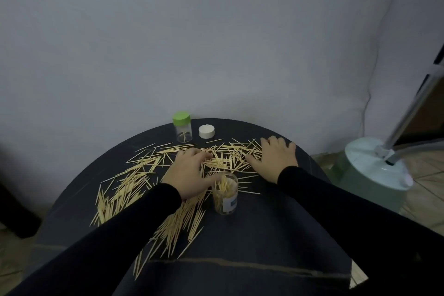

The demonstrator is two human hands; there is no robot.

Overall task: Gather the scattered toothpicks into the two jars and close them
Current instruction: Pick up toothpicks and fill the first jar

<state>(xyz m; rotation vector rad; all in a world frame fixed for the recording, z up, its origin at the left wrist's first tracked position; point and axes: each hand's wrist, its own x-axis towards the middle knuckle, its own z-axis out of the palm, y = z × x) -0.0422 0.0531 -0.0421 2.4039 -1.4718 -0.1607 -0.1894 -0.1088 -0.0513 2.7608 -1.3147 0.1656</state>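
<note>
Two jars stand on the worktop (276, 235): green-lidded jar (182, 127) far, open jar (225, 196) near, part-filled. One white lid (206, 131) lies loose. Toothpicks (134, 182) too numerous to count. Left hand (187, 175) and right hand (274, 158) rest flat, fingers spread, on them; sleeves cover some.

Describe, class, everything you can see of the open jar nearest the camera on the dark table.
The open jar is a small clear cylinder, glass or plastic by its look, standing upright with no lid. A pale label with a dark patch wraps its lower side. Toothpicks fill much of it, some poking above the rim. It stands on the table beside the left hand; whether the thumb touches it is unclear.
</note>
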